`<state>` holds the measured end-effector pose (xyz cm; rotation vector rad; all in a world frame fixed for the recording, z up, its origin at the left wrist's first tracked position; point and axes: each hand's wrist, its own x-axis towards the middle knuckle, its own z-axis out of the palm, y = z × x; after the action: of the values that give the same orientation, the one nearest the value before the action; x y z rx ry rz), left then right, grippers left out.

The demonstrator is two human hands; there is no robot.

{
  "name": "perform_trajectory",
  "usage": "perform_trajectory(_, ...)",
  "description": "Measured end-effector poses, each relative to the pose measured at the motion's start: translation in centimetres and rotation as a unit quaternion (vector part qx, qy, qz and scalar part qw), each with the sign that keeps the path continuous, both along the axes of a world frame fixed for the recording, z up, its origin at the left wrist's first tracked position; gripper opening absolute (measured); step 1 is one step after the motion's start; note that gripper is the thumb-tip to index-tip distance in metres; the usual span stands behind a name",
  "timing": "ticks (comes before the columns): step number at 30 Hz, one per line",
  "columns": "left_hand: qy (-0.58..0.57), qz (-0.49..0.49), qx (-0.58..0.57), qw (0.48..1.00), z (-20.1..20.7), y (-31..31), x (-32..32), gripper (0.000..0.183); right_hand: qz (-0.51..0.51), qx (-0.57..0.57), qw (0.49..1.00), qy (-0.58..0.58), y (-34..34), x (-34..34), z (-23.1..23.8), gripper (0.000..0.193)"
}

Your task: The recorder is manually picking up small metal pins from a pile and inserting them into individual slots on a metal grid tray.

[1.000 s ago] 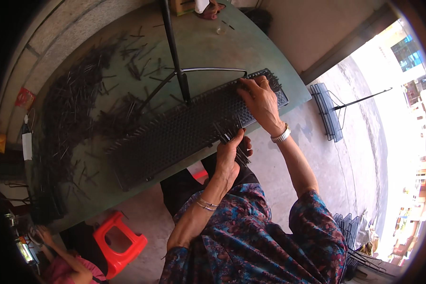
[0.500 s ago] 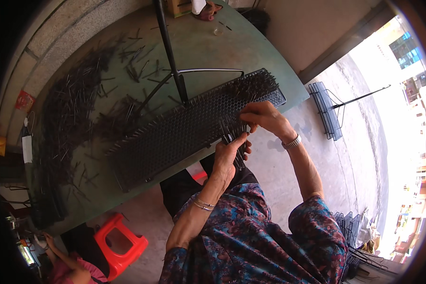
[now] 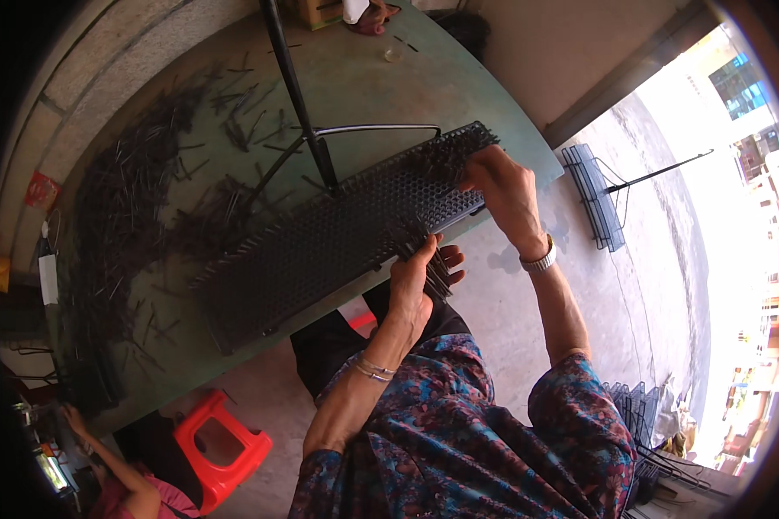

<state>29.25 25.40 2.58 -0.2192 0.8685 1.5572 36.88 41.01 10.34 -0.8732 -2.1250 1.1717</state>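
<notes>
A long black perforated panel (image 3: 320, 246) lies slantwise along the near edge of the green table, a black pole with forked wire braces joined to its back. Dark bristle-like strips (image 3: 437, 160) stand packed in its right end, and a row of them runs along its far edge. My left hand (image 3: 420, 272) is closed round a bundle of thin black strips (image 3: 440, 278) just off the panel's near edge. Over the panel's right end, my right hand (image 3: 504, 186) has its fingers pinched down at the bristles; whatever it holds is hidden.
Loose black strips (image 3: 125, 199) are heaped on the left of the green table (image 3: 363, 82). A red stool (image 3: 264, 445) stands at lower left, beside another person's arm (image 3: 104, 450). A similar wire-braced panel with a pole (image 3: 593, 195) lies on the floor at right.
My right hand has moved away from the left hand, up and right to the panel's right end. The left hand still holds the bundle, slightly shifted.
</notes>
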Motion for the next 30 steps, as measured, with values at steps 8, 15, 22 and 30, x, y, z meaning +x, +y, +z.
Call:
perform_trajectory(8, -0.036, 0.022, -0.005, 0.999, 0.4, 0.2, 0.4, 0.023, -0.081, 0.19, 0.978, 0.019, 0.2, -2.1, -2.2, 0.005)
perform_trajectory(15, 0.007, 0.013, -0.028, 1.0, 0.0, -0.2, 0.3, 0.019, -0.062, 0.211, 0.975, -0.016, 0.6, -2.2, -2.0, 0.008)
perform_trajectory(22, 0.044, 0.013, -0.022, 0.999, 0.2, -0.2, 0.3, 0.019, -0.005, 0.314, 0.946, -0.081, 1.4, -3.4, -2.6, 0.012)
perform_trajectory(30, 0.032, 0.023, -0.01, 0.999, 0.4, -0.4, 0.4, 0.019, 0.098, 0.312, 0.941, -0.087, 1.9, -3.5, -1.5, 0.01)
